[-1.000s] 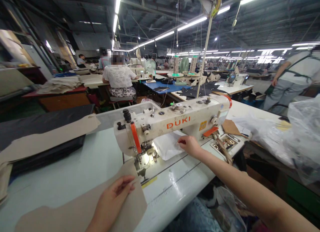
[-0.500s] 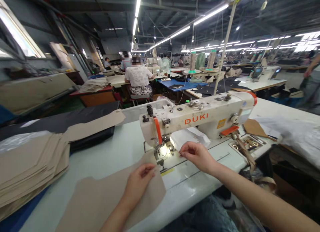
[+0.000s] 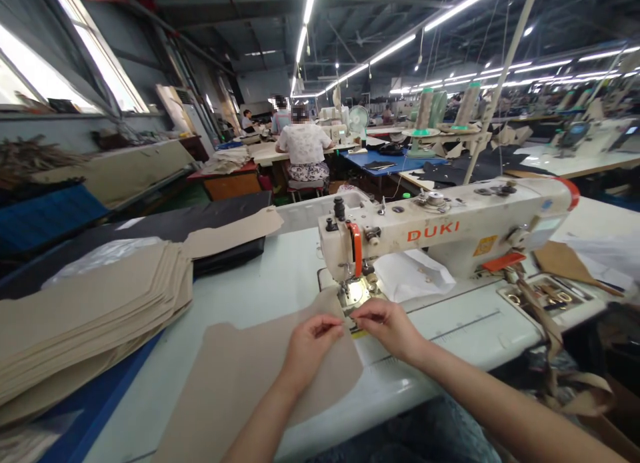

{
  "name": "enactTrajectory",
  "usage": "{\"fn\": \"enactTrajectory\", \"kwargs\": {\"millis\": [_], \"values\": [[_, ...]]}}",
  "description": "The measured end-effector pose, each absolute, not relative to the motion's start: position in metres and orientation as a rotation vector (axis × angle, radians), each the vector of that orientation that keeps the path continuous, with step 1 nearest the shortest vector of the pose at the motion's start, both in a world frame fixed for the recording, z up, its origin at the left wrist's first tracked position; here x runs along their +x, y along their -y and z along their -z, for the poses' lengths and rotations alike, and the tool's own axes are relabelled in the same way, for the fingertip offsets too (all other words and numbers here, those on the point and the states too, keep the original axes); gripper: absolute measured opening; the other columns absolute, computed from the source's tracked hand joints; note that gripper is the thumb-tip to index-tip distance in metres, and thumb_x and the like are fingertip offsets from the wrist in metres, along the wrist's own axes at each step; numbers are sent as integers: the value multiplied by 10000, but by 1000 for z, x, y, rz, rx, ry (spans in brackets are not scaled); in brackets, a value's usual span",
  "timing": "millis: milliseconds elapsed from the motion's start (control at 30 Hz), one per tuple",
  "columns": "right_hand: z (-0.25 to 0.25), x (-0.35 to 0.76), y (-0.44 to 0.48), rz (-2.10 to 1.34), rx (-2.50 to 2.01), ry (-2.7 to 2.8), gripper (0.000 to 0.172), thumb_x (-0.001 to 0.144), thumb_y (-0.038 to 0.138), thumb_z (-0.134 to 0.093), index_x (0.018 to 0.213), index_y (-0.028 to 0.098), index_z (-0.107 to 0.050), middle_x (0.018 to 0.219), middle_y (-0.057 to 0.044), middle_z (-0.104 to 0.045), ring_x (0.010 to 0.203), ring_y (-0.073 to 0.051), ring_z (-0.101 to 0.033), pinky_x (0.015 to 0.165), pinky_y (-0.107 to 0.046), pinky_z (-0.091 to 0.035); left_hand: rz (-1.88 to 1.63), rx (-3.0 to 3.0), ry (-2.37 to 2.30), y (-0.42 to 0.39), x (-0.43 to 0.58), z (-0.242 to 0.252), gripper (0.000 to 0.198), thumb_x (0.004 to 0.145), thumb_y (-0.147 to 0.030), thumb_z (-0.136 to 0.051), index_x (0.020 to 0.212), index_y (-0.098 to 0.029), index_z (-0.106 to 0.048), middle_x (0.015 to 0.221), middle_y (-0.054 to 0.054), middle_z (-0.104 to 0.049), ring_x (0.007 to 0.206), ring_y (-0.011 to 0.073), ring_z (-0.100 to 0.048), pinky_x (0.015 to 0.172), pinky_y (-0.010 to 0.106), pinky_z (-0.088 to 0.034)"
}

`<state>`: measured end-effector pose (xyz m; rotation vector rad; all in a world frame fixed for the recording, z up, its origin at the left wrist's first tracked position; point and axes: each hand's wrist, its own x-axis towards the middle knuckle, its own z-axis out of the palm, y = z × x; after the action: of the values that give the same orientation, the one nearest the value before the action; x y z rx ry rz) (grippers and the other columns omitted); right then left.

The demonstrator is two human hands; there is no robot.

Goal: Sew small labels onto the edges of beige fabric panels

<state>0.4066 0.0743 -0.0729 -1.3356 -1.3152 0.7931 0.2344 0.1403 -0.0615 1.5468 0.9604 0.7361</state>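
A beige fabric piece (image 3: 255,363) lies flat on the pale machine table, its upper right corner beside the lit needle plate (image 3: 356,292) of the sewing machine (image 3: 390,236). Over that piece, close to its right edge, my left hand (image 3: 311,348) is closed in a pinch; whatever sits between the fingertips is hidden. My right hand (image 3: 393,326) pinches too, just in front of the needle plate, with its fingertips close to those of the left. A small dark thing shows at the right fingertips, too tiny to name.
Beige cut pieces (image 3: 120,296) are stacked on the left, beside black material (image 3: 225,216) with one more piece on it. White material (image 3: 413,275) lies under the machine arm. A tray of metal fittings (image 3: 550,296) is at right. A person (image 3: 305,143) sits farther back.
My right hand has come in towards the left, and the fingertips of both now nearly meet. My left hand has closed into a pinch. The view has turned left.
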Motion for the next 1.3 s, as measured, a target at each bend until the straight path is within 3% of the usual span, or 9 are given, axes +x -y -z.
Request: {"fn": "enactTrajectory", "kwargs": {"millis": [600, 800, 900, 1067, 1167, 1300], "values": [[76, 405, -84, -1275, -1090, 913, 315, 594, 397, -812, 811, 179, -743, 724, -8, -687, 661, -116, -628, 696, -264, -527, -724, 1464, -939, -146, 234, 63, 230, 599, -378, -706, 689, -168, -680, 620, 8, -650, 605, 145, -578, 601, 232, -465], [69, 404, -86, -1544, -1030, 757, 393, 519, 385, -852, 819, 153, -747, 725, -31, -690, 627, -101, -610, 683, -248, -502, -688, 1390, -905, -146, 234, 58, 296, 587, -408, -731, 729, -163, -644, 630, 11, -646, 622, 167, -609, 664, 284, -514], [71, 401, -90, -1493, -1067, 799, 368, 538, 375, -829, 825, 162, -743, 735, -30, -687, 633, -110, -602, 677, -259, -489, -709, 1376, -887, -145, 234, 57, 307, 589, -404, -740, 740, -166, -618, 661, 9, -643, 629, 167, -611, 661, 291, -516], [76, 397, -91, -1093, -1180, 1027, 199, 644, 287, -724, 824, 201, -733, 741, -9, -657, 679, -133, -580, 667, -263, -462, -791, 1355, -893, -144, 235, 57, 287, 602, -344, -736, 760, -172, -570, 680, -9, -624, 635, 145, -600, 666, 271, -509], [76, 395, -89, -1118, -1158, 1074, 148, 716, 288, -661, 816, 189, -709, 746, -10, -654, 702, -139, -593, 685, -266, -464, -808, 1381, -895, -145, 236, 58, 280, 603, -342, -730, 749, -173, -561, 680, -10, -617, 637, 143, -589, 659, 269, -507], [75, 390, -94, -1173, -1120, 1015, 176, 620, 291, -744, 722, 168, -670, 648, 15, -633, 602, -109, -559, 605, -237, -444, -817, 1355, -883, -145, 236, 60, 305, 582, -339, -752, 746, -166, -562, 661, -16, -612, 622, 134, -578, 632, 246, -484]]}}
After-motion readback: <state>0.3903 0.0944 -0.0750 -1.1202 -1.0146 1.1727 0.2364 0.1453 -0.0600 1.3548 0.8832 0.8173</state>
